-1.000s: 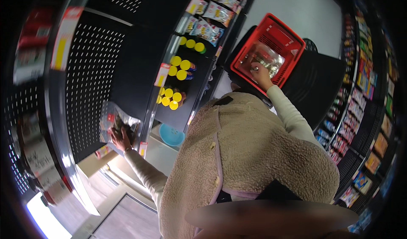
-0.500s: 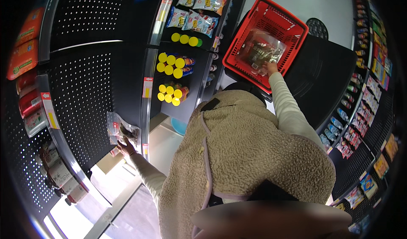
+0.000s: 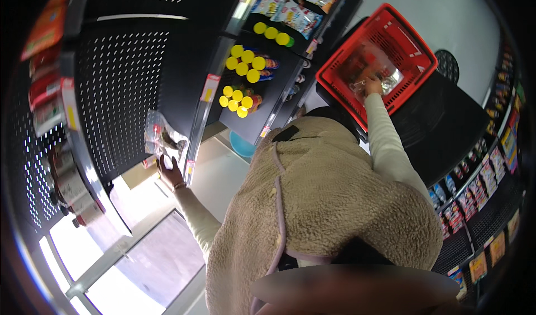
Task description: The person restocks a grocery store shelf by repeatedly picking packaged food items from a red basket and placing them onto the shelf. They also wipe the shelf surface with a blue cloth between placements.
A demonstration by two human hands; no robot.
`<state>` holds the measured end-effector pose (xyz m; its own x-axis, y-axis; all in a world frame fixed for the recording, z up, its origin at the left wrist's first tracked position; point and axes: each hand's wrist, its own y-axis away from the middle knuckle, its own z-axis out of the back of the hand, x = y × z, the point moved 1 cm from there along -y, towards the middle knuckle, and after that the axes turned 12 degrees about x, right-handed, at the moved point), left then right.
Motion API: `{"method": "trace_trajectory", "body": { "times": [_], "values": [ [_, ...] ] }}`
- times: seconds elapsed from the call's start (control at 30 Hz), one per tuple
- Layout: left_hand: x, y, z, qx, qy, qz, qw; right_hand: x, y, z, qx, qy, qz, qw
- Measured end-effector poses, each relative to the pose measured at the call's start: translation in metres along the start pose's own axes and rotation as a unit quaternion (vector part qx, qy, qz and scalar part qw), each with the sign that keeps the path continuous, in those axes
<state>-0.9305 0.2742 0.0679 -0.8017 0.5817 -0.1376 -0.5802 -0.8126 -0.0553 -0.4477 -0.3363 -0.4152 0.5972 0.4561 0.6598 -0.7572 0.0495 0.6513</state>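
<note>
My left hand reaches out to the black perforated shelf wall and grips a clear plastic packet with dark contents, held just above my fingers. My right hand is stretched forward into a red shopping basket, fingers resting on clear packets that lie inside it. Whether that hand grips one of them is hard to tell. My beige fleece vest fills the middle of the view and hides my chest and lap.
Yellow-lidded containers stand in rows on dark shelves ahead, with snack bags above them. Packaged goods line the left shelf edge and the right shelf. A pale floor lies below.
My right hand has sunk deeper into the red basket among the packets. My left hand stays on the clear packet at the shelf wall. The view has swung, shifting the basket right.
</note>
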Motion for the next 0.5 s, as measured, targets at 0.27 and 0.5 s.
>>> {"method": "trace_trajectory", "body": {
  "times": [0.27, 0.5],
  "values": [
    [-0.146, 0.004, -0.028, -0.045, 0.155, -0.165, 0.973, 0.197, 0.111, 0.05, -0.039, 0.276, 0.314, 0.908],
    [-0.268, 0.026, -0.061, 0.173, 0.448, -0.22, 0.849, 0.336, 0.285, 0.013, 0.187, -0.013, 0.516, 0.836]
  ]
}}
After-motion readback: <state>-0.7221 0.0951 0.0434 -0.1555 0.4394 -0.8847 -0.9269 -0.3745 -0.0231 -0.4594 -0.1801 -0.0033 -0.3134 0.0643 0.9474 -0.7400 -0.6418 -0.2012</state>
